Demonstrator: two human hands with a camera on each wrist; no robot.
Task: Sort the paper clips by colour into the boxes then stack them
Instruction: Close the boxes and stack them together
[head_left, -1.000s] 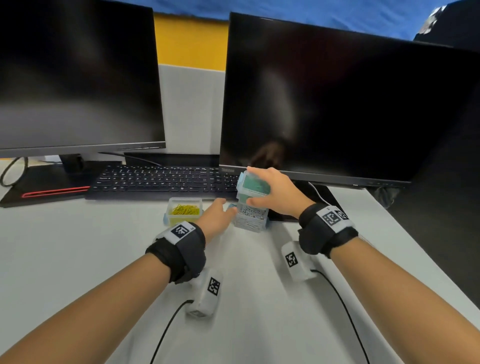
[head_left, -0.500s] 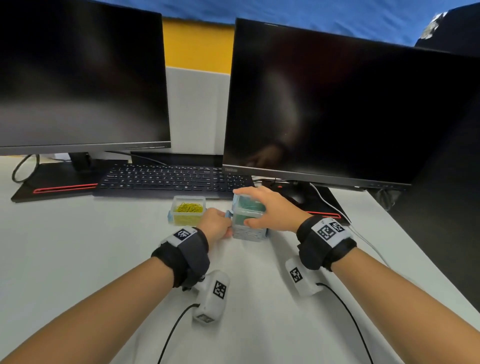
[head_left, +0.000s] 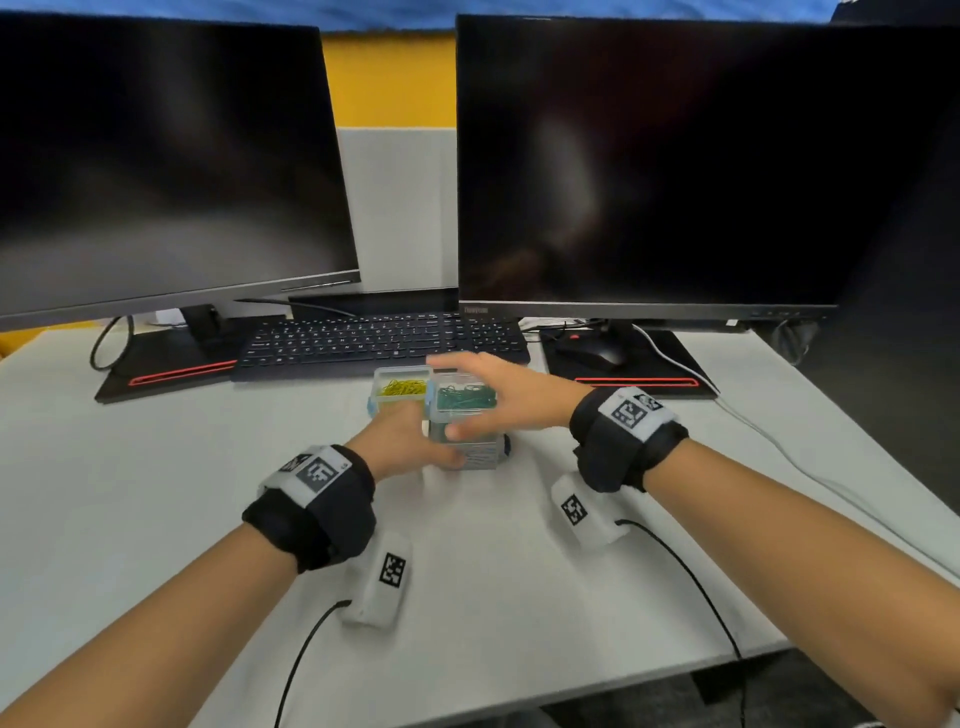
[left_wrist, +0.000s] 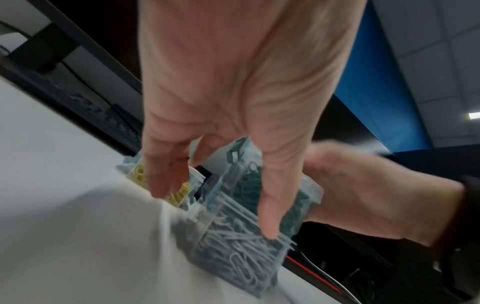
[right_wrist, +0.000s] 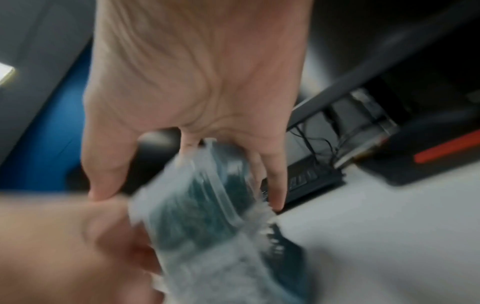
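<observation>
A clear box of green clips (head_left: 467, 404) sits on top of a clear box of white clips (head_left: 480, 452) on the white desk. My right hand (head_left: 452, 397) grips the green box from above, thumb on its near side and fingers over the far side; the right wrist view shows that box (right_wrist: 202, 195) blurred between thumb and fingers. My left hand (left_wrist: 214, 212) rests against the stack's left front corner, its thumb lying on the white-clip box (left_wrist: 233, 246), fingers straight. Just behind and left stands a box of yellow clips (head_left: 400, 387), touching or nearly touching the stack.
A black keyboard (head_left: 374, 338) lies right behind the boxes. A mouse (head_left: 592, 353) sits on a black pad at the back right. Two dark monitors (head_left: 649, 166) fill the rear. Cables trail over the desk's right side, near its edge (head_left: 883, 467).
My right hand brought the green box down from the air onto the white-clip box. My left hand moved from a fingertip touch to resting against the lower box.
</observation>
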